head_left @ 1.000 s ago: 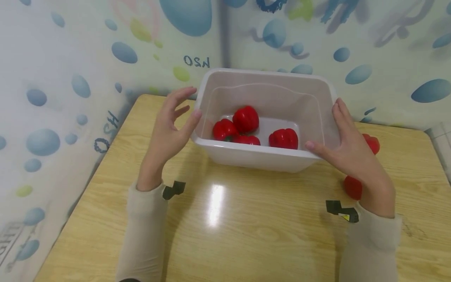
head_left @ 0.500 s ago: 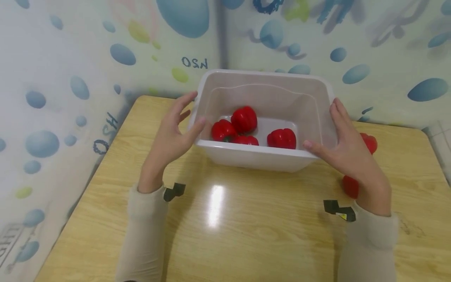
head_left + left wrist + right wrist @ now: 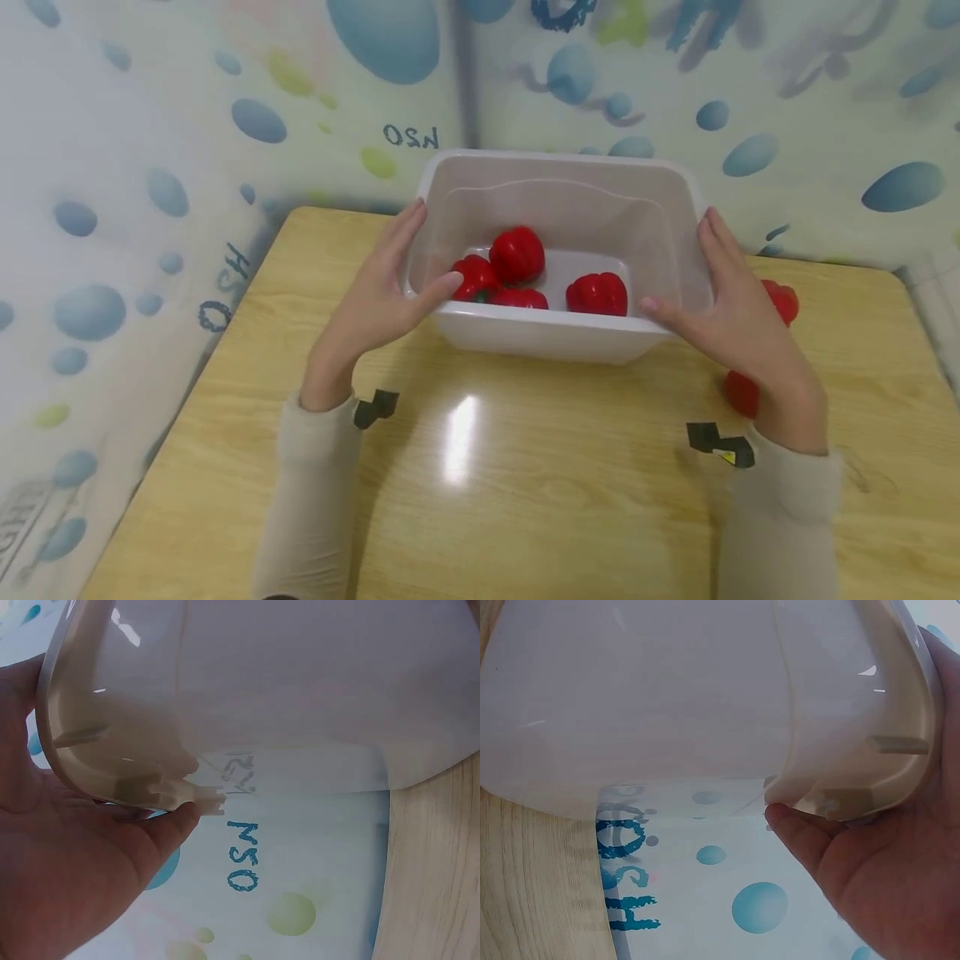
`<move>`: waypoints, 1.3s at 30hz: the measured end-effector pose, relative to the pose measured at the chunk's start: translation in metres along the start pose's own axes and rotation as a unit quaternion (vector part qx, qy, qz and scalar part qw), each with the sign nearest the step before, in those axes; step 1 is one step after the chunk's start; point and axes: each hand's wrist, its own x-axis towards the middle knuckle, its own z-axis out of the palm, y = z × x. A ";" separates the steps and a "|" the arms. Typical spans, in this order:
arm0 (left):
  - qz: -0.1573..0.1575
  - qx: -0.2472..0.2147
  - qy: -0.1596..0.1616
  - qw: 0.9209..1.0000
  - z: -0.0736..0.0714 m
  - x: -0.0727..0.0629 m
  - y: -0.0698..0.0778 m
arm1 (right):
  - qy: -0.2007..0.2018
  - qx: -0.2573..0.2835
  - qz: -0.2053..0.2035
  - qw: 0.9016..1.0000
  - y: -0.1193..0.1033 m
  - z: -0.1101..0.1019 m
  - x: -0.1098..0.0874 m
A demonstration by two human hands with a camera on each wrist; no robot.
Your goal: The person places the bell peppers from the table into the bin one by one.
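Observation:
A white plastic bin stands at the back of the table, its mouth tilted toward the head camera. Inside lie several red bell peppers, one apart on the right. My left hand grips the bin's left end, thumb over the rim and fingers along the outside. At the opposite end my right hand holds the rim the same way. In the left wrist view the fingers reach under the lip of the bin; the right wrist view shows likewise fingertips against the bin.
Two more red peppers lie on the table right of the bin, one behind the right hand, one partly hidden by the right wrist. The wooden table meets a patterned wall behind and at left.
My left hand has moved right and closed on the bin's left end, its thumb coming over the rim. The right hand keeps its hold, and the bin stays about where it was.

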 end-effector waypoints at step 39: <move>-0.018 0.050 -0.034 0.998 0.003 0.008 0.003 | 0.161 0.162 0.067 0.971 0.035 0.022 -0.038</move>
